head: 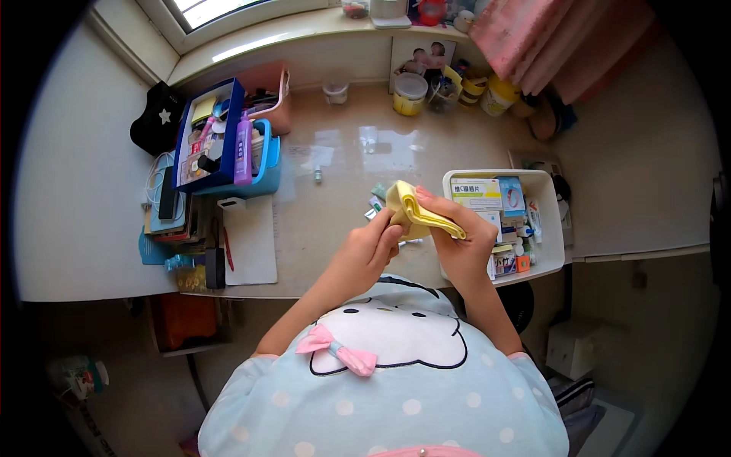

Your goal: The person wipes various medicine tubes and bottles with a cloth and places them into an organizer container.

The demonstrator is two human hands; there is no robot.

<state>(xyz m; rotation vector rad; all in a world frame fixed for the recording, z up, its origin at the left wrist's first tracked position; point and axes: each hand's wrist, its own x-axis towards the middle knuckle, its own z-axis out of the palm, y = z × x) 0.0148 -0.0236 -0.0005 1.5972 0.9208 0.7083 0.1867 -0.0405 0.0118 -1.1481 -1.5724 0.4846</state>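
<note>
A folded yellow cloth point(422, 212) is held up above the desk in both my hands. My right hand point(465, 231) grips its right side, thumb along the upper layers and fingers below. My left hand point(365, 247) pinches the lower left part of the cloth between thumb and curled fingers. Behind the cloth, partly hidden by it, lie small green and white packets point(374, 207) on the desk point(325, 228). Just right of my right hand stands a white plastic bin point(557, 228) filled with medicine boxes point(476, 194), tubes and small bottles.
A small vial point(317, 175) stands left of centre. Farther left are a blue box point(233, 137) of small items, a purple bottle point(243, 149), a light-blue basket point(273, 165) and white paper point(251, 245) with a red pen point(228, 248). Lidded tubs point(410, 94) line the back.
</note>
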